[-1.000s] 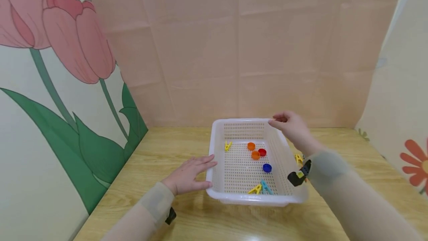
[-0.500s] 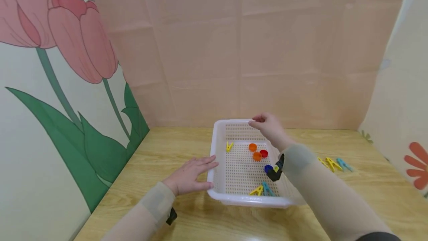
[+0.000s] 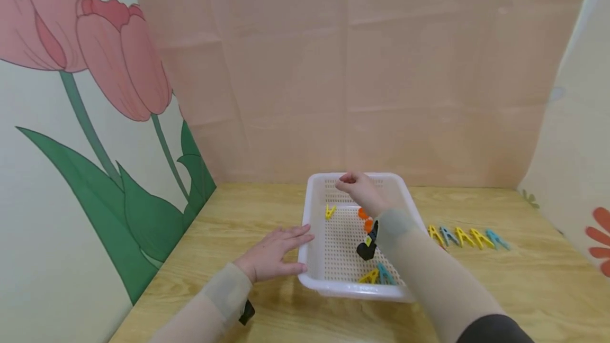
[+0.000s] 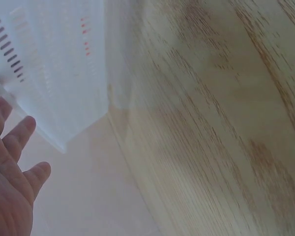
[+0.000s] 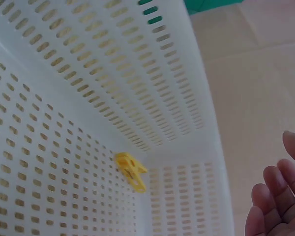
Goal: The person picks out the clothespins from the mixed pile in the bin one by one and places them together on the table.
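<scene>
A white perforated plastic basket (image 3: 305, 258) stands on the wooden table. My left hand (image 3: 276, 253) rests against its left rim, fingers spread and fairly straight. Over the far part of the basket hovers my right hand (image 3: 362, 190), its fingers loosely bent with nothing between them. Below and left of that hand, a yellow clothespin (image 5: 131, 172) lies at the basket's far left corner. Near the front wall are another yellow clothespin (image 3: 369, 276) and a light blue clothespin (image 3: 385, 274). Orange bottle caps (image 3: 363, 213) show partly behind my right hand and wrist; the red and blue caps are hidden.
Right of the basket, several yellow and blue clothespins (image 3: 463, 236) lie in a row on the table (image 3: 534, 279). A pink cloth backdrop (image 3: 286, 94) hangs behind, and a tulip-printed panel (image 3: 66, 173) stands on the left. My right forearm crosses the basket's right side.
My right hand has moved left from the basket's far right corner over its far part, uncovering the clothespin row and covering some caps. The left hand has stayed at the rim.
</scene>
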